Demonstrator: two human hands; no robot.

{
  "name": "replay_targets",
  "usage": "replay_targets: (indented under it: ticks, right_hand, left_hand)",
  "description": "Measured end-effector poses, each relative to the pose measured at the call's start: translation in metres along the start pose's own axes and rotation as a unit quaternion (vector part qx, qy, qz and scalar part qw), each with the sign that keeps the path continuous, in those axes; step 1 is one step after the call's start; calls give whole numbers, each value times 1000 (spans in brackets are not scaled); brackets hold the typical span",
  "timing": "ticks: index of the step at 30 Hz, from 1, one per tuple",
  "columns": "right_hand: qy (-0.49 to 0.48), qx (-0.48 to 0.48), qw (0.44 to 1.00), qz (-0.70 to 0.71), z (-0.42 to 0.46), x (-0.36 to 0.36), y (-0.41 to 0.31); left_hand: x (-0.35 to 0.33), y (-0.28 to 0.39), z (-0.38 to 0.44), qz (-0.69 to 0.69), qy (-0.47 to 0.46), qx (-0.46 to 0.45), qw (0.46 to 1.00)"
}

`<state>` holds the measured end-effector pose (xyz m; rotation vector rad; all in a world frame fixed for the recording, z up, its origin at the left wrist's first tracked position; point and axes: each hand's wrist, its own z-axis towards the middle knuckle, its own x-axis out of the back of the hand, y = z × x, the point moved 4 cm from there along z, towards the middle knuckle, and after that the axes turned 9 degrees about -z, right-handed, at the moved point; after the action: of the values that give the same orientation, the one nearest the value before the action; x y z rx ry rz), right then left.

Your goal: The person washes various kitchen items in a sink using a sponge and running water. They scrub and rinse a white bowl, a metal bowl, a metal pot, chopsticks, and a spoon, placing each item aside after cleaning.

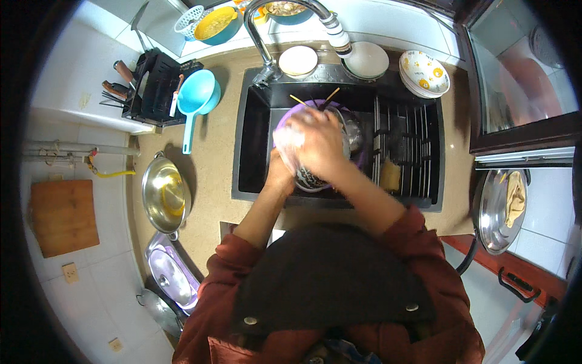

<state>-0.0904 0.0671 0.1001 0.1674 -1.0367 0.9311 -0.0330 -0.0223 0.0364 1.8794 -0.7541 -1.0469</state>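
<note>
Over the black sink (pixel 254 177) my left hand (pixel 283 166) and my right hand (pixel 317 141) come together, blurred. A pale, whitish thing (pixel 289 139), perhaps a soapy cloth or foam, shows at the fingers; which hand holds it is unclear. Beneath them lie a purple basin (pixel 285 119), partly hidden, a bowl with a dark pattern (pixel 311 180) and a shiny metal bowl or lid (pixel 353 133). Chopsticks (pixel 333 96) poke out behind my fingers. My right hand covers much of the basin's contents.
A chrome faucet (pixel 268 68) arches over the sink. Plates (pixel 367 60) and patterned bowls (pixel 423 73) stand along the back edge. A wire rack (pixel 402 150) fills the sink's right side, with a yellowish sponge (pixel 390 176). A blue ladle (pixel 196 95) and a steel pan (pixel 166 193) sit left.
</note>
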Motion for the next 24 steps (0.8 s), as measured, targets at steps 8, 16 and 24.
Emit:
replay_targets:
  ticks: [8, 16, 24]
  right_hand:
    - [-102, -316, 570, 752, -8, -52, 70]
    - [82, -443, 522, 725, -64, -68, 54]
    - [-112, -154, 905, 380, -40, 6, 53]
  left_hand:
    - [-9, 56, 2, -168, 65, 9, 984]
    - [28, -10, 15, -321, 45, 90, 942]
    - [39, 6, 47, -223, -104, 191, 950]
